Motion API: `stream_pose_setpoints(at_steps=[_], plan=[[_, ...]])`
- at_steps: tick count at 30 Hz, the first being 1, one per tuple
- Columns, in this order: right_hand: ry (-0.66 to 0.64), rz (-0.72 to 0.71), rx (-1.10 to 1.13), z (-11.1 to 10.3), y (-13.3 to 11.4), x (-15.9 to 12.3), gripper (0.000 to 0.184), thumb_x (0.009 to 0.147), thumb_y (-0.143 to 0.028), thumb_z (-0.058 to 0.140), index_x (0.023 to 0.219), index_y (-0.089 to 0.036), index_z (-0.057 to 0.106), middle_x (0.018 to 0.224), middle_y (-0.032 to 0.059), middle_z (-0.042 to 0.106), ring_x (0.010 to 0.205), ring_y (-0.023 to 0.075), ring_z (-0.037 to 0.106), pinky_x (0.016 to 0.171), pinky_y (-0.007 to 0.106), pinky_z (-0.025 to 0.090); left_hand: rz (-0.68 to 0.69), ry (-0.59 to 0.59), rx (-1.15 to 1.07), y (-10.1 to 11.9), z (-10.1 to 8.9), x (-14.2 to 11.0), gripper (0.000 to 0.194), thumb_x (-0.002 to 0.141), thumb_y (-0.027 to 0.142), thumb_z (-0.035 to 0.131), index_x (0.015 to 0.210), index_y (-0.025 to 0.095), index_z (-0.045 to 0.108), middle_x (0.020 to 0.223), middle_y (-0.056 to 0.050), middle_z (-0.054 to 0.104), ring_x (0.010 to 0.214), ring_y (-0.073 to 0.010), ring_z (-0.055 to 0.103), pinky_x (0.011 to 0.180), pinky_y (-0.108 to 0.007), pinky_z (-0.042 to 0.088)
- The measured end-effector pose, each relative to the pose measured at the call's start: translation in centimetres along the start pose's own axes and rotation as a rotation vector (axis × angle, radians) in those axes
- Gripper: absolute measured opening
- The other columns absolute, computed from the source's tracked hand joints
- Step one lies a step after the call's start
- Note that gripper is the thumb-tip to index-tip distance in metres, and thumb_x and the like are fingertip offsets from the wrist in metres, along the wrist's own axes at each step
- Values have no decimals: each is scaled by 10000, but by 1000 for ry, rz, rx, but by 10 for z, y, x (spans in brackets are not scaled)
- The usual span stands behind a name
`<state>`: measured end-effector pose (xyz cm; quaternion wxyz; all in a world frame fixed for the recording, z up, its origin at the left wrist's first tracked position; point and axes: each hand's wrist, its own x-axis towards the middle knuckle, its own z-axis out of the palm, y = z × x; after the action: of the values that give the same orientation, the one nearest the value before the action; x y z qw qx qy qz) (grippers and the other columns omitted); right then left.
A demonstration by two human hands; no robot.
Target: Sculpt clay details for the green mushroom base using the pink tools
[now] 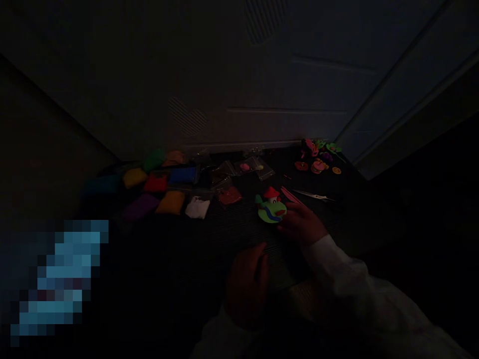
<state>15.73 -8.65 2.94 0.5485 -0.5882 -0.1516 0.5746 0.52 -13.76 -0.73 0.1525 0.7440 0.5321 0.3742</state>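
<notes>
Dark ribbed mat (224,234), green clay disc (267,213) under right hand (301,224)

Left hand (247,286) lies curled, its grip too dark to tell. Right hand's fingers rest on the disc, already bearing a red cap and blue stripe. Farther off lie a pink strip (290,195), scissors (314,195), bagged clay (182,174) and more clay shapes (316,162).

The modelling clay piece (271,209) is looking soft and matt, clear plastic bags (224,175) are glinting glossy, the steel scissors (314,195) are showing a metal sheen, and a white cloth sleeve (329,264) is rumpling above a finely ribbed dark mat (239,224).
</notes>
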Motion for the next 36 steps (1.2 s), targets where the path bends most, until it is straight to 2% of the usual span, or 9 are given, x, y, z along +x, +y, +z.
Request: stream_pose_setpoints(at_steps=[9, 13, 17, 19, 22, 25, 28, 32, 36], plan=[[-37, -58, -131, 12, 2, 29, 419, 551, -162, 642, 885, -181, 388, 801, 6, 579, 712, 120, 580, 636, 254, 511, -39, -33, -15, 3, -1, 2, 202, 764, 182, 461, 945, 197, 551, 868, -13, 632, 794, -131, 595, 721, -258, 500], [-68, -61, -325, -1, -3, 25, 355, 606, -174, 599, 912, -170, 420, 716, 9, 572, 589, 120, 576, 535, 241, 498, -102, -86, -85, 0, -4, 4, 204, 757, 197, 469, 939, 205, 561, 866, -5, 633, 806, -129, 592, 747, -257, 491], [-127, -127, -522, -22, -17, 24, 326, 587, -229, 630, 880, -154, 509, 667, 7, 555, 536, 113, 549, 432, 192, 432, -285, -181, -218, -6, -28, 27, 231, 739, 269, 503, 957, 215, 559, 896, 3, 628, 838, -123, 583, 793, -242, 463], [-160, -183, -572, -31, -27, 26, 318, 591, -273, 632, 864, -146, 530, 670, 9, 552, 533, 98, 533, 427, 175, 404, -388, -137, -273, -8, -45, 48, 266, 709, 312, 539, 957, 218, 567, 956, -4, 614, 866, -137, 577, 818, -259, 447], [-234, -291, -591, -32, -43, 34, 342, 604, -344, 622, 862, -137, 537, 739, 25, 564, 567, 84, 521, 484, 185, 404, -493, 86, -459, -12, -67, 86, 340, 658, 344, 582, 967, 202, 561, 864, -17, 633, 815, -154, 590, 756, -266, 465], [-330, -418, -565, -16, -61, 44, 365, 638, -403, 583, 882, -138, 522, 807, 42, 568, 663, 103, 532, 573, 213, 424, -488, 290, -574, -18, -80, 128, 397, 628, 358, 600, 974, 167, 557, 855, -44, 631, 795, -161, 591, 722, -266, 468], [-433, -544, -534, 13, -80, 50, 353, 672, -419, 550, 883, -137, 522, 815, 43, 566, 712, 107, 529, 625, 221, 422, -411, 368, -586, -24, -86, 172, 431, 646, 363, 581, 1016, 149, 530, 912, -67, 617, 837, -158, 583, 742, -266, 461], [-534, -659, -515, 51, -103, 62, 324, 688, -398, 548, 879, -136, 551, 804, 39, 577, 720, 104, 529, 657, 226, 415, -320, 273, -547, -24, -88, 218, 407, 609, 361, 619, 961, 162, 572, 847, -53, 636, 791, -159, 591, 702, -262, 463], [-559, -714, -503, 72, -117, 77, 293, 709, -372, 540, 900, -152, 568, 862, 36, 584, 772, 108, 536, 705, 240, 414, -274, 75, -508, -20, -76, 236, 418, 598, 356, 634, 966, 167, 573, 795, -44, 652, 708, -153, 597, 637, -253, 464]])
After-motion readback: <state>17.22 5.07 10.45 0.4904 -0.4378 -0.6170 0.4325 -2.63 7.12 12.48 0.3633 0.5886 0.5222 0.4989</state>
